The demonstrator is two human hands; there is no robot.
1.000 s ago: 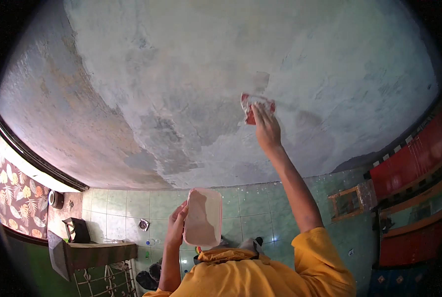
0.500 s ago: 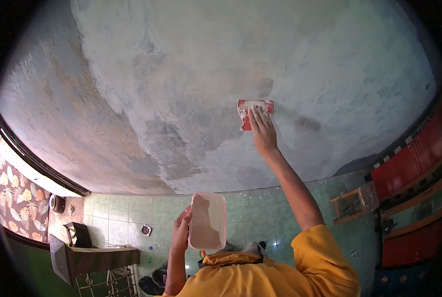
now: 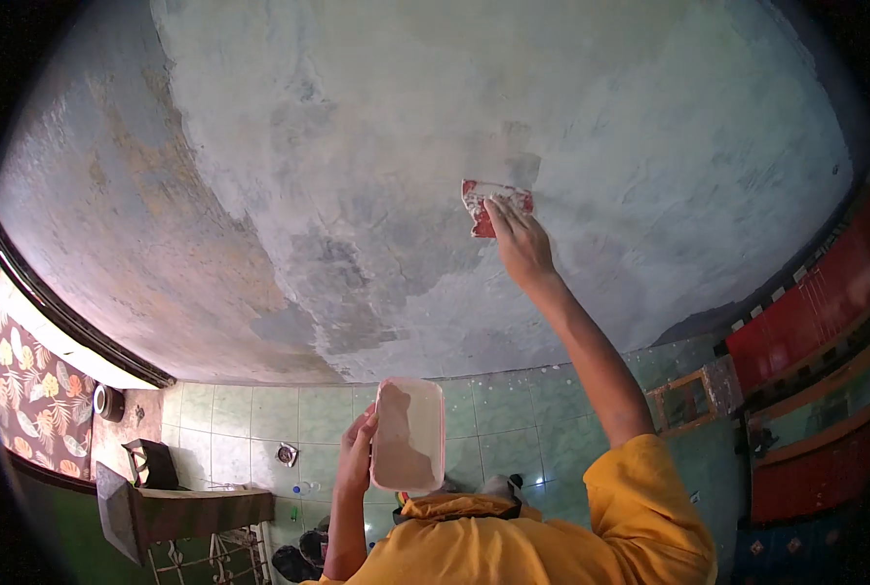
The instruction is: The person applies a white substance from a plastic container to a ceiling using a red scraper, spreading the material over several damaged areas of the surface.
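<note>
My right hand (image 3: 521,237) grips a red putty scraper (image 3: 483,222) smeared with white paste, its blade laid against the wall (image 3: 376,136). The fingers lie along the scraper's face. Around it the wall shows pale skim coat, with darker grey patches to the left and just above. Lower down, my left hand (image 3: 357,448) is closed on the left side of a rectangular plastic tub (image 3: 433,419) with a pinkish rim. Putty coats part of the tub's inside, and the tub is held in front of my chest.
Green tiles (image 3: 328,419) cover the floor at the wall's foot, with white specks on them. A small ashtray-like dish (image 3: 287,453) lies on the tiles. To the right stand a wooden frame (image 3: 683,400) and red furniture (image 3: 786,317); at lower left is a bench-like piece (image 3: 201,509).
My right hand has slid the scraper a little upward and to the left over the wall. The left hand and the tub have barely moved.
</note>
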